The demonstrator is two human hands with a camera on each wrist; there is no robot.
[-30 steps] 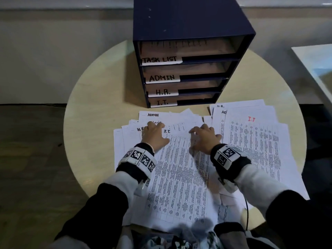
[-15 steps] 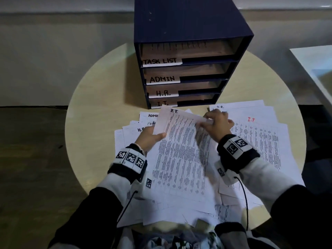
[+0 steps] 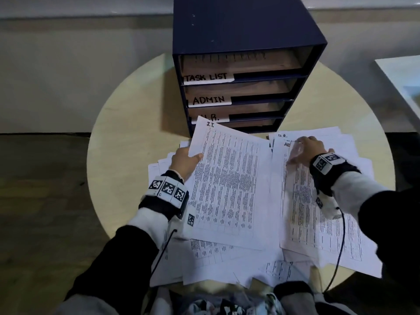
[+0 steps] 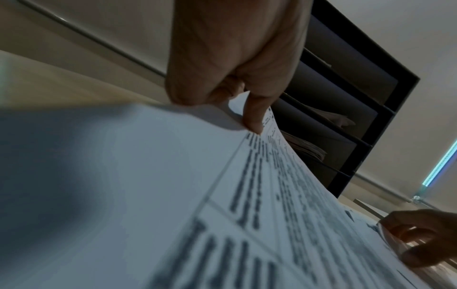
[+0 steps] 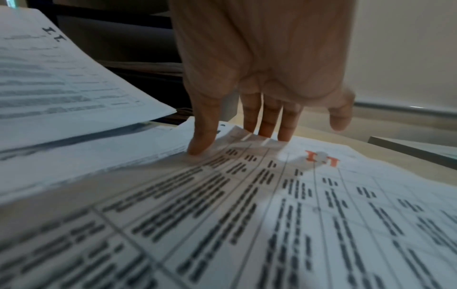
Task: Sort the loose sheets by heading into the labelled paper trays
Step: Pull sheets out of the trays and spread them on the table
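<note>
A dark blue tray unit (image 3: 238,23) stands at the back of the round table (image 3: 127,133), labelled TASK LIST (image 3: 208,77), ADMIN (image 3: 209,100) and H.R. (image 3: 211,117). My left hand (image 3: 193,158) pinches the left edge of a sheet headed I.T. (image 3: 227,185), thumb (image 4: 254,117) on top. The lifted sheet's top edge hides the lowest tray's label. My right hand (image 3: 300,146) lies on the right pile, with straight fingers (image 5: 267,125) and thumb touching the slightly raised top edge of a sheet with a red I.T. heading (image 5: 321,158).
Several loose sheets (image 3: 227,264) overlap across the table's near half, some over the front edge. An ADMIN sheet (image 3: 286,144) shows beside my right hand. A white surface (image 3: 404,83) stands off to the right. Bare tabletop lies left of the trays.
My left hand has raised the I.T. sheet and carried it towards the trays. My right hand has let go of that sheet and moved right onto the other pile.
</note>
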